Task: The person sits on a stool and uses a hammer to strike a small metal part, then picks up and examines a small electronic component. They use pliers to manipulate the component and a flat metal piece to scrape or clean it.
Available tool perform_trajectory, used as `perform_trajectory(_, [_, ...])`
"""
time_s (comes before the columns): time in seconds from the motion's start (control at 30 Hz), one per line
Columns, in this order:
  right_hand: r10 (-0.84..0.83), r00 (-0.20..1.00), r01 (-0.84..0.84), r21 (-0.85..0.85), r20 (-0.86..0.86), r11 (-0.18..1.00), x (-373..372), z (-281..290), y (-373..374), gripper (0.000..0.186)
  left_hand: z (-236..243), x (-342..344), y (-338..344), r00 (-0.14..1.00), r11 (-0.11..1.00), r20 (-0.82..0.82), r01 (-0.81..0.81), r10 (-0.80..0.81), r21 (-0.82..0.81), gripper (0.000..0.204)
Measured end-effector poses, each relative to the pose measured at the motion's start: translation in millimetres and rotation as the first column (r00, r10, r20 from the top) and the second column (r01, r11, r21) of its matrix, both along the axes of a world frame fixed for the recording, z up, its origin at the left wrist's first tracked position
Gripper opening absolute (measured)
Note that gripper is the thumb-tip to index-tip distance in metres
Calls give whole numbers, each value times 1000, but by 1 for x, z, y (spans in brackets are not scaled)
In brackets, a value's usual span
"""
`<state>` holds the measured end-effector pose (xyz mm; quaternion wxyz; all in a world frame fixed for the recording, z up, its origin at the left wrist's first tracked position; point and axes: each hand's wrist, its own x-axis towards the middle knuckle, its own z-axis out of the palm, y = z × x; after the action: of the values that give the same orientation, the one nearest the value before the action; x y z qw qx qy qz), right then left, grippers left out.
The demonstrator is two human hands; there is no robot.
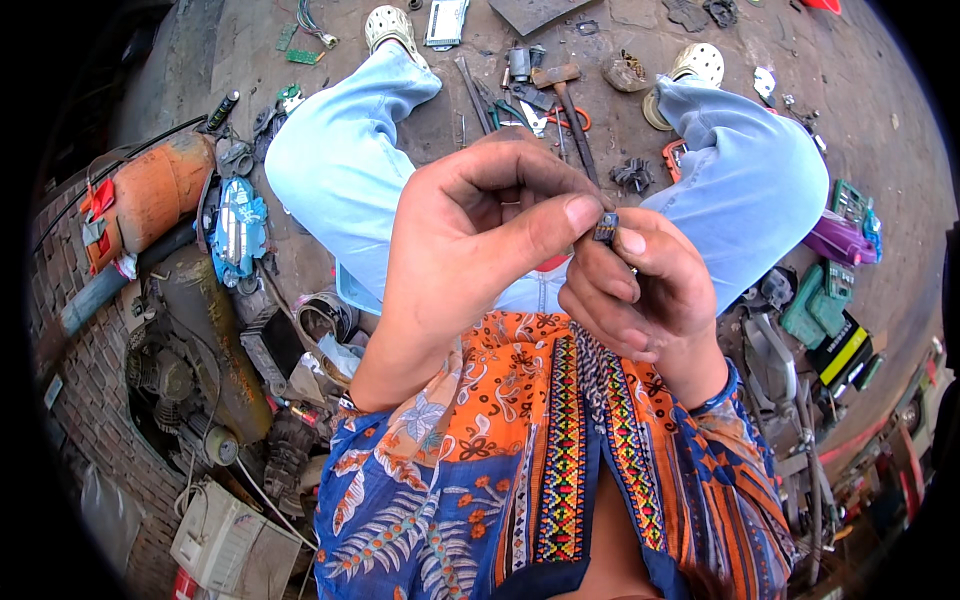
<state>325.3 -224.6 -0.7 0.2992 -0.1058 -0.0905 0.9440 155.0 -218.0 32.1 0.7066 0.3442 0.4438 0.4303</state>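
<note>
Seated over a littered floor [860, 90], hammer [566, 95] beyond the knees. Left hand [480, 235] and right hand [640, 290] raised together, both grips pinched tight on one small dark component [605, 227] at the fingertips.

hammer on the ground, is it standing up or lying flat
Lying flat: the hammer rests on the ground among other tools, handle running toward the hands.

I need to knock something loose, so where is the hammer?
In the head view the hammer lies on the ground at top centre, between the person's knees, just beyond the left hand, among scattered tools.
</note>
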Motion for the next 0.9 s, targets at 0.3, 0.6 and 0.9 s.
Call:
perform_trajectory(0.3, [-166,940,98,232,298,968,0,9,-4,30,4,3,1,967,998,251,46,-52,32,11])
perform_trajectory(0.6, [-170,938,118,182,301,976,4,15,-4,30,2,3,0,975,999,218,39,-39,5,12])
perform_trajectory(0.9, [-140,961,129,60,237,990,5,16,-4,32,-4,2,-4,995,999,94,36,-37,14,14])
